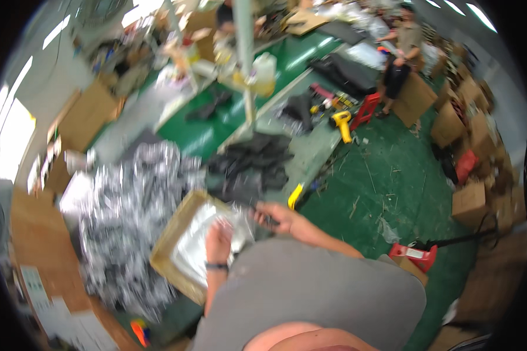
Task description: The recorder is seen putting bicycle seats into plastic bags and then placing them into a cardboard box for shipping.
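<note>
My left hand (219, 241) is over the cardboard box (184, 215), whose inside shows shiny clear plastic film (200, 234). Motion smears its fingers, and whether they hold any film cannot be made out. To its right, my right hand (277, 217) is closed round a small dark object (269, 221), of which only a part shows. Just beyond the right hand lies a heap of dark grey, limp pieces (255, 161) on the table. A large pile of shiny plastic-wrapped dark pieces (140, 216) spreads left of the box.
A yellow handheld tool (342, 126) and a red stand (366, 109) sit toward the table's right edge. A pole (245, 52) rises from the table. Another person (409, 44) stands at the far right, near stacked cartons (471, 202). A red device (414, 255) stands at lower right.
</note>
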Demonstrator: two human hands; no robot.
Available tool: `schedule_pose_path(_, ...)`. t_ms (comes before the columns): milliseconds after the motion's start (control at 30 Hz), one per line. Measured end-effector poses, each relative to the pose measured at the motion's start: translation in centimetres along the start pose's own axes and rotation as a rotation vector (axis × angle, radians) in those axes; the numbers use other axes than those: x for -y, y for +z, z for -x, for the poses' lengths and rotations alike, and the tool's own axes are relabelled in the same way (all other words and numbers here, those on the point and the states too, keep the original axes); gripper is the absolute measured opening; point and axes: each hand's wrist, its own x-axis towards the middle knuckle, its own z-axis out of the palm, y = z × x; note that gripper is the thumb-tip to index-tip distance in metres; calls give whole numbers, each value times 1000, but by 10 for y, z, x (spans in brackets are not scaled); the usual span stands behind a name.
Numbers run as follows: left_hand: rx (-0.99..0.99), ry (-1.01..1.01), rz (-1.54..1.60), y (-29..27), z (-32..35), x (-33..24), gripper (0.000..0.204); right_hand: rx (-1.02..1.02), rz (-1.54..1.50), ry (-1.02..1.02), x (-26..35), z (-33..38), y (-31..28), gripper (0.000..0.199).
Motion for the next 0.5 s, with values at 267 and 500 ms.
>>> schedule_pose_path(267,-324,112,-312,8,6,-51,12,100,808,-202,4,29,20,41)
schedule_pose_path(500,264,464,-1083,71,13,-23,8,-179,1354,-434,-21,2,20,61)
